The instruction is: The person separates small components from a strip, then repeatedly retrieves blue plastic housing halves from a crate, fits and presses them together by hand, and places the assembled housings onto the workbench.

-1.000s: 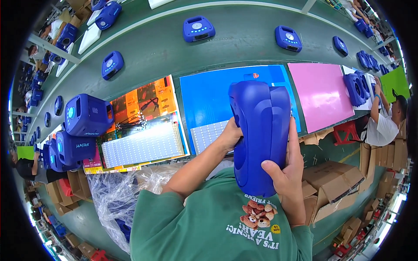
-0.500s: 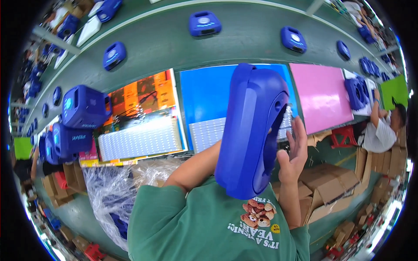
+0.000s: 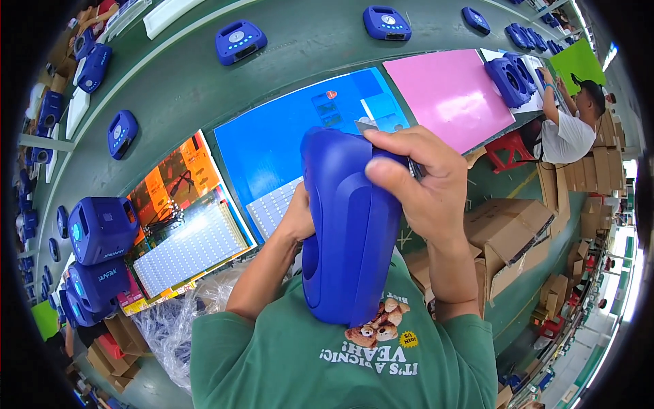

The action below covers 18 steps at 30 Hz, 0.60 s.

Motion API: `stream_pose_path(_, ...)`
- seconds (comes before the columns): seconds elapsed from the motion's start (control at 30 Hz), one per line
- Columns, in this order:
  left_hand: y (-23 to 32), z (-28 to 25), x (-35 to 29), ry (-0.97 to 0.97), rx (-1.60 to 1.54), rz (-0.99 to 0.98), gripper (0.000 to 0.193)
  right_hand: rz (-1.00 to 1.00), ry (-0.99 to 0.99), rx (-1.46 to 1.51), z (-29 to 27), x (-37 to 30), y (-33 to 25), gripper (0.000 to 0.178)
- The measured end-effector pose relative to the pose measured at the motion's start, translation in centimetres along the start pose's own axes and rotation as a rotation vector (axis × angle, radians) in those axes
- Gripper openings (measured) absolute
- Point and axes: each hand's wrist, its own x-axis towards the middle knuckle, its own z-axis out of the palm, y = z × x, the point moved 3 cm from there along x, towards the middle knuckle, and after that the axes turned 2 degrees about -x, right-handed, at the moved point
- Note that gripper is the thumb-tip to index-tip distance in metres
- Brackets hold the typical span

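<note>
A blue plastic speaker housing (image 3: pixel 347 225) is held upright in front of my chest, its long rounded side with a seam facing up. My left hand (image 3: pixel 298 215) grips it from the left; the fingers are mostly hidden behind the shell. At the housing's far right corner is my right hand (image 3: pixel 429 174), closed, with thumb and index finger by the seam. A small knife (image 3: pixel 366 126) appears to be in that hand: a grey pointed blade shows past the index fingertip, and the rest is largely covered by the palm.
Beneath lie a blue sheet (image 3: pixel 252 150), a pink sheet (image 3: pixel 449 95) and an orange printed sheet (image 3: pixel 153 187) with dark cables. Blue speakers (image 3: pixel 102 228) are stacked at left; others sit on the green belt (image 3: pixel 184 82). Cardboard boxes (image 3: pixel 511 228) and a seated co-worker (image 3: pixel 572 126) are at right.
The housing has turned over and tilted the other way. My right hand has gone from spread fingers to closed at its far corner. My left hand now shows at its left side. The view has swung.
</note>
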Motion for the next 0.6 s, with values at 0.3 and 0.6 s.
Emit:
stream_pose_path(0.3, 0.2, -1.1, -0.9, 0.087, -0.053, -0.060, 0.059, 0.006, -0.255, 0.121, 0.4, -0.5, 1.5, 0.084)
stream_pose_path(0.6, 0.4, -1.4, -0.5, 0.016, 0.140, -0.017, 0.049, 0.136, -0.129, 0.349, 1.7, -0.2, 1.4, 0.068)
